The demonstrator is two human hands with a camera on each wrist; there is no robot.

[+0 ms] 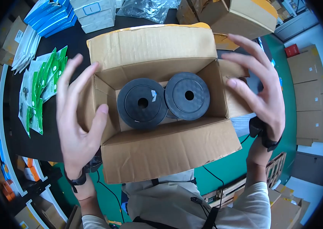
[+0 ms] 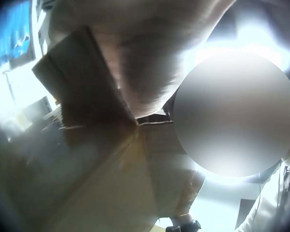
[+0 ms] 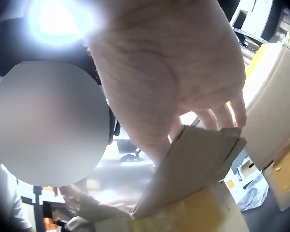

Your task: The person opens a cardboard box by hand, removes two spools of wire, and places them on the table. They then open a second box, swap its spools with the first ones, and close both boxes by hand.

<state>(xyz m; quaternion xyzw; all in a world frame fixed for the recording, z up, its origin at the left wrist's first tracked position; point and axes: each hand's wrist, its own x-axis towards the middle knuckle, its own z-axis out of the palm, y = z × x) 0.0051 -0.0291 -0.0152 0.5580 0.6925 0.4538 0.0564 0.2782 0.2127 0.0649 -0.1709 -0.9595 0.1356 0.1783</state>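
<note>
An open cardboard box (image 1: 171,150) with its flaps folded out sits before me in the head view. Two round black spools (image 1: 131,114) lie inside, side by side, each with a hole in its centre. A small pale scrap of tape marks the left one. My left hand (image 1: 78,126) is spread at the box's left side, its thumb overlapping the left edge. On the opposite side, my right hand (image 1: 261,82) has fingers extended and apart above the right flap (image 1: 236,99). In the right wrist view, that hand's fingertips pass behind a cardboard flap (image 3: 183,164).
Green-and-clear packets (image 1: 41,87) lie on the dark table left of the box. Blue boxes (image 1: 52,19), white boxes (image 1: 94,15) and clear plastic wrap (image 1: 146,9) line the back. Another open carton (image 1: 241,17) stands at back right. Shelving (image 1: 8,152) runs along the left.
</note>
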